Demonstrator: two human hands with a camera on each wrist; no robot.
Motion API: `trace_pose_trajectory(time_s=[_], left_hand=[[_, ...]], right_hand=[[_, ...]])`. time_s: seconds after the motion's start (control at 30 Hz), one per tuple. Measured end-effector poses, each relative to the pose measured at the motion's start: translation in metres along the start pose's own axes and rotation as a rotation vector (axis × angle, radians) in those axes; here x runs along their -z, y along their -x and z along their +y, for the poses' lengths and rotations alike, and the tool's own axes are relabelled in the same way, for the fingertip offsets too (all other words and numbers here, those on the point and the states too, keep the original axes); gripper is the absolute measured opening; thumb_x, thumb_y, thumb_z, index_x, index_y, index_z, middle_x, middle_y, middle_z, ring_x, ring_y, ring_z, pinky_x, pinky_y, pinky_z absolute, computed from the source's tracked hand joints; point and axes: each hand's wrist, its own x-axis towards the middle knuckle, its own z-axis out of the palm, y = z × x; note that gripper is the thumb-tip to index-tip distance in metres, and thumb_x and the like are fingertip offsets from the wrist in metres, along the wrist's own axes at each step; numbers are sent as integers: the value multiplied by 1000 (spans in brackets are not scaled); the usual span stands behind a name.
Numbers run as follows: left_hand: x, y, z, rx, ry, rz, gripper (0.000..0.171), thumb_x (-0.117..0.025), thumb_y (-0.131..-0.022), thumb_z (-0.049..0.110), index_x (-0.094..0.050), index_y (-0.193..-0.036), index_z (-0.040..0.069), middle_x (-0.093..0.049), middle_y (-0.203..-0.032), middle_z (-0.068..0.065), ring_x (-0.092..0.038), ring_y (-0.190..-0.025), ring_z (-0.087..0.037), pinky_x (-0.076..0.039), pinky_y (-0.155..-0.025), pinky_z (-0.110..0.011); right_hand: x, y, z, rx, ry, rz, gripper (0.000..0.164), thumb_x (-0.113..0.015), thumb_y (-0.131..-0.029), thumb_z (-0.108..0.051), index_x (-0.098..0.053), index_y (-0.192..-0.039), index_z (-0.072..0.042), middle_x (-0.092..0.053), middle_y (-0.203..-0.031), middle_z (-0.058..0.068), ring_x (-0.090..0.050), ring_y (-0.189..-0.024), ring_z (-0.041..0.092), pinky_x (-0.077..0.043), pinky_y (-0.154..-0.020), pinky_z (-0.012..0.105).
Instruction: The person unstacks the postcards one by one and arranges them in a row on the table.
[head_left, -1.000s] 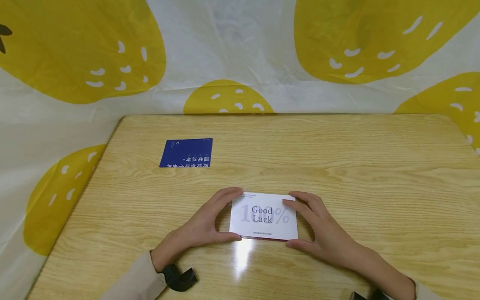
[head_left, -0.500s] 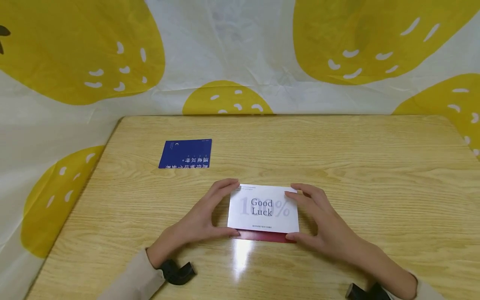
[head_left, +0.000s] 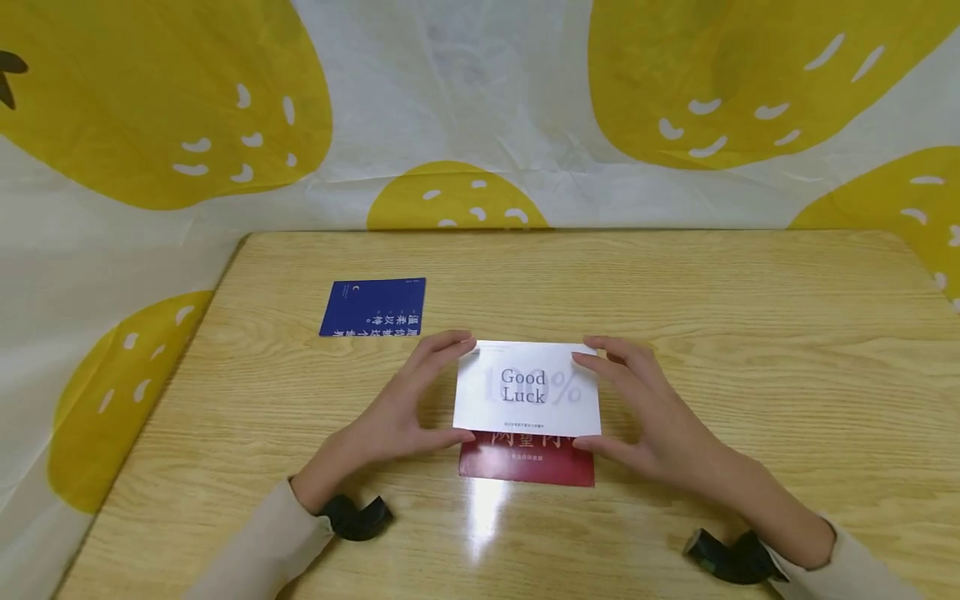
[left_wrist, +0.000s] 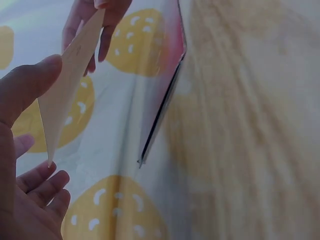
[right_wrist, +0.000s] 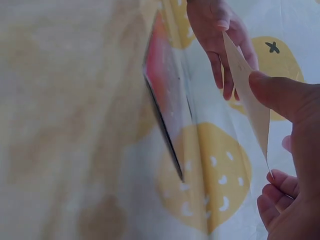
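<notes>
The white card hangs in the air in front of the person, who holds it with both hands: the left hand at its 9 o'clock side, the right hand at 3 o'clock. In each hand the fingers grip the edge at 12 o'clock and the thumb the edge at 6 o'clock, so it is pinched near all four corners. I believe this is to keep it level, and it also leaves the words "Good Luck" uncovered. Beneath it, showing toward 6 o'clock, a red card lies flat on the counter; seen from the wrists, there is a gap between these two. A blue card lies apart toward 10 o'clock, perhaps so that the hands have enough room. Whether the red card covers anything else, I cannot tell.
</notes>
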Motion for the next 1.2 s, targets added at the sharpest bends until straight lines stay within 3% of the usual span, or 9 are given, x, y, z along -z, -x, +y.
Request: trace_pose_trajectory(time_s=[0.47, 0.7, 0.9, 1.2], left_hand=[[20, -22, -9, -6, -21, 7, 89, -85, -70, 16, -37, -144, 4, -31, -149, -12, -29, -137, -27, -30, -109, -49], [31, -31, -15, 7, -97, 12, 89, -85, -70, 19, -37, -144, 4, -33, -150, -10, -26, -139, -26, -26, -110, -50], [40, -38, -25, 56, -131, -6, 89, -85, -71, 18, -37, -145, 5, -33, -151, -9, -23, -140, -26, -25, -109, -55], [47, -48, -41, 155, -140, -43, 89, -83, -73, 16, -35, -147, 7, -31, -152, -11, -19, -142, -26, -23, -110, -55]], right_hand=[[2, -22, 15, -34, -23, 1, 76, -60, -87, -56, -44, -140, -5, -34, -145, 15, -29, -131, 33, -27, -108, 30], [3, -35, 26, -55, -30, -3, 77, -76, -80, -41, -44, -141, -7, -35, -145, 15, -28, -132, 32, -30, -104, 43], [3, -47, 34, -76, -27, -10, 82, -83, -71, -20, -43, -141, -6, -35, -146, 14, -28, -132, 32, -31, -102, 54], [-2, -65, 49, -98, -25, -9, 79, -84, -71, -20, -45, -139, -7, -36, -146, 14, -29, -132, 32, -31, -102, 55]])
